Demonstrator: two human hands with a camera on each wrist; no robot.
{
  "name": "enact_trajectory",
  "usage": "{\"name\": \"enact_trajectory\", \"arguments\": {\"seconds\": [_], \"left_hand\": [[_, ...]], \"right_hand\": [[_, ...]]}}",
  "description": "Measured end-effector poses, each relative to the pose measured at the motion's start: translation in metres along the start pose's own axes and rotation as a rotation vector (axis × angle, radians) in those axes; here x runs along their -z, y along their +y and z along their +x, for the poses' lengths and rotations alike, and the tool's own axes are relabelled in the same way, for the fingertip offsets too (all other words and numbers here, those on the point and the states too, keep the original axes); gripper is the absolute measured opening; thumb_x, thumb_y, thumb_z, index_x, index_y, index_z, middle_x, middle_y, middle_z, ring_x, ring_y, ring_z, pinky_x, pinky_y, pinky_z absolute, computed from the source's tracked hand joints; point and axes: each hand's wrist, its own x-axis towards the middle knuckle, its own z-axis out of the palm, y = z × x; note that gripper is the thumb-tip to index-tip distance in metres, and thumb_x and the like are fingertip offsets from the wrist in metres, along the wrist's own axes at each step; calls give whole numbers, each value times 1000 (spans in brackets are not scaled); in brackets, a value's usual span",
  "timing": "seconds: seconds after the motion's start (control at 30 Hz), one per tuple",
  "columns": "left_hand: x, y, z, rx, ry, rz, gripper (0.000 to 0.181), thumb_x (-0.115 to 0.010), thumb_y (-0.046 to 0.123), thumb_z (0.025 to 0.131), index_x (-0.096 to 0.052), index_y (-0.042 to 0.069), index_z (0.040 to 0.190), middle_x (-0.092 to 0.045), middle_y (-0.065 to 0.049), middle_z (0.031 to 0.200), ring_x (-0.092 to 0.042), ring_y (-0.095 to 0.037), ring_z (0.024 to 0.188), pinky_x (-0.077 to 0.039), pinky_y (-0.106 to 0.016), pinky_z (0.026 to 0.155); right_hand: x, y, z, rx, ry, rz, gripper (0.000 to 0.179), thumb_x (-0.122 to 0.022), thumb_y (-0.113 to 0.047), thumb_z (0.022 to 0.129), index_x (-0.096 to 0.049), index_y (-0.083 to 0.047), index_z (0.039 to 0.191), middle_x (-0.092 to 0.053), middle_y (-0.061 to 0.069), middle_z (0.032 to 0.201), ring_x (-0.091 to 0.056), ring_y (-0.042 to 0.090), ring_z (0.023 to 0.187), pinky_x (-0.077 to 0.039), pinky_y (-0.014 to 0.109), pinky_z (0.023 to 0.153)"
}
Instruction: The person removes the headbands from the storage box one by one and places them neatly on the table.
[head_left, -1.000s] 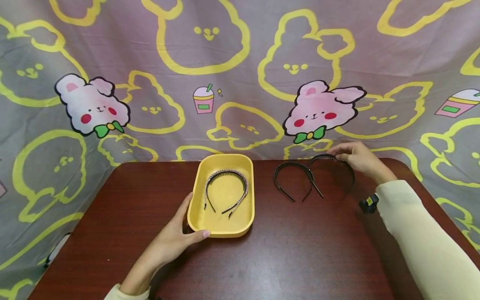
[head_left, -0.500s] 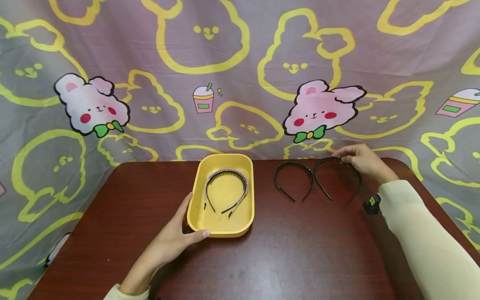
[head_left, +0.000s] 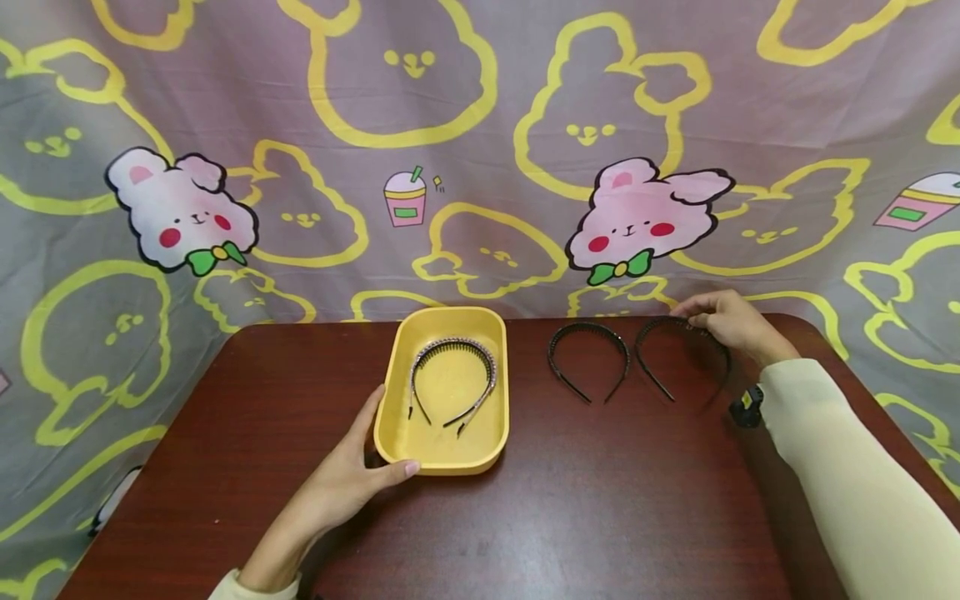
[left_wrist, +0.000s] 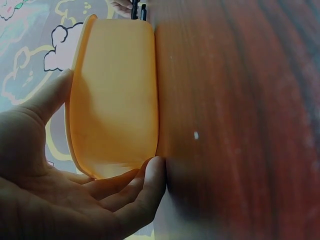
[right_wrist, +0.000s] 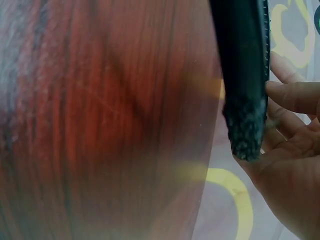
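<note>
Two bare hands were out over the tabletop (head_left: 600, 500). From where I stood, the right arm reached in from the person's right toward the far edge, and the right hand (head_left: 731, 323) pinched the arch of a black band (right_wrist: 241, 65) between thumb and fingers. That band was near the far right corner, arch toward the curtain (head_left: 487, 175), open ends toward the person, long axis roughly front to back. Just left lay a second band (head_left: 588, 326), pointing alike. The left hand (head_left: 345, 471) gripped the box (head_left: 442, 468) at its near left corner; inside, two nested bands (head_left: 454, 343) also opened toward the person.
</note>
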Motion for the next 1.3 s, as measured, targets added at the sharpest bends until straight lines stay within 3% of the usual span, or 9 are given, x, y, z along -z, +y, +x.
{"name": "enact_trajectory", "arguments": {"seconds": [0.23,0.43,0.73,1.0,1.3], "left_hand": [[0,-1,0,6,5,21,117,-87,39,87,-4,30,170,-21,-13,174,-23,-39,159,-19,-67,124],[-1,-2,0,14,11,20,118,-87,42,86,-5,31,170,-20,-10,175,-21,-37,159,-18,-66,124],[-1,-2,0,11,16,37,117,-86,42,86,-6,30,170,-20,-10,175,-22,-39,159,-19,-67,124],[-1,-3,1,19,16,27,117,-87,42,86,-6,32,169,-21,-9,175,-22,-37,159,-18,-66,125],[-1,-4,1,17,15,44,117,-86,43,86,-5,31,170,-19,-9,176,-21,-39,159,-18,-67,124]], "right_hand": [[3,5,2,-9,-8,-3,34,-47,10,99,-69,10,124,-68,30,124,-60,8,92,-49,24,73],[3,12,2,-35,-28,-6,40,-41,15,94,-67,13,125,-65,34,127,-65,16,99,-50,24,74],[4,18,3,-57,-20,-14,37,-42,9,99,-68,9,126,-69,27,119,-59,17,90,-46,30,66],[5,21,5,-77,-20,-1,35,-43,6,101,-67,10,127,-70,26,119,-59,14,90,-47,32,70],[0,25,11,-73,-8,12,40,-42,10,94,-68,11,126,-68,28,121,-57,14,86,-46,29,66]]}}
